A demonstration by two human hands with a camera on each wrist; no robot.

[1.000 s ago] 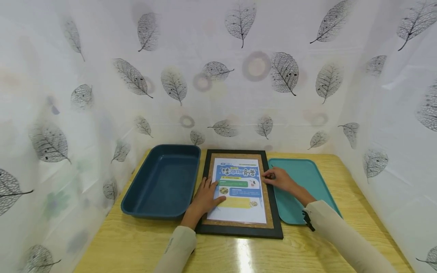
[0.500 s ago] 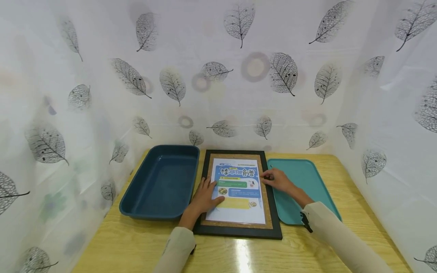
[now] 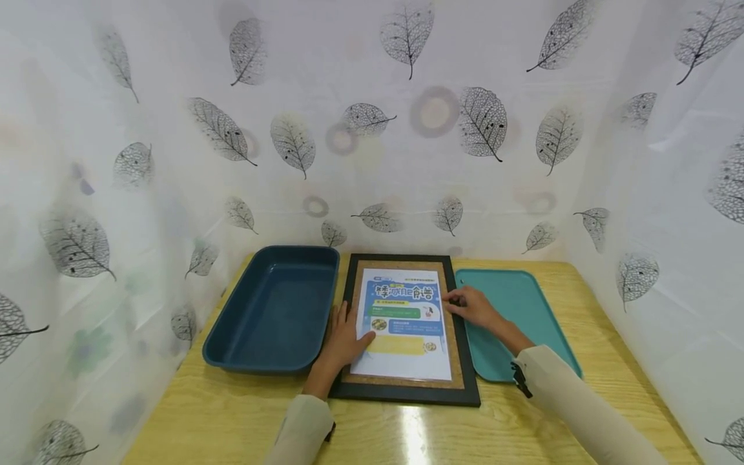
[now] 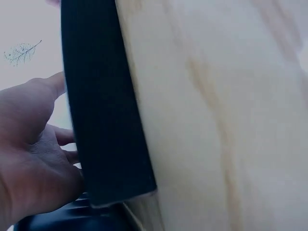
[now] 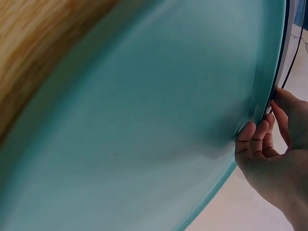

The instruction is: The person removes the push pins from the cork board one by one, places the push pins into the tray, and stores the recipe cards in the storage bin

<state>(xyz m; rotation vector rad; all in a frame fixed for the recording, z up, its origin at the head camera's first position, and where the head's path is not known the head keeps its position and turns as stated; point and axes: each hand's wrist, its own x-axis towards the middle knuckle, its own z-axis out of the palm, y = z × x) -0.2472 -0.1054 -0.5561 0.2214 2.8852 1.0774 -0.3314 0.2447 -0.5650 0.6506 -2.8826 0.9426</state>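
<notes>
A printed sheet with a blue, green and yellow layout lies on a cork board with a black frame. My left hand rests along the frame's left side with fingers extended, its thumb reaching over the sheet's left edge. In the left wrist view that hand lies beside the black frame. At the sheet's right edge, my right hand has bent fingers, with index finger and thumb tips close together. Whether anything is between these tips is hidden. The right wrist view shows this hand at the tray's rim.
A deep dark blue tub stands left of the frame. Against the frame's right side lies a flat teal tray, partly beneath my right forearm. The wooden table is enclosed by leaf-patterned curtains behind and at both sides.
My left hand has slid left and its fingertips have drawn back off the sheet toward the frame's left side. The right hand and the sheet stay in place.
</notes>
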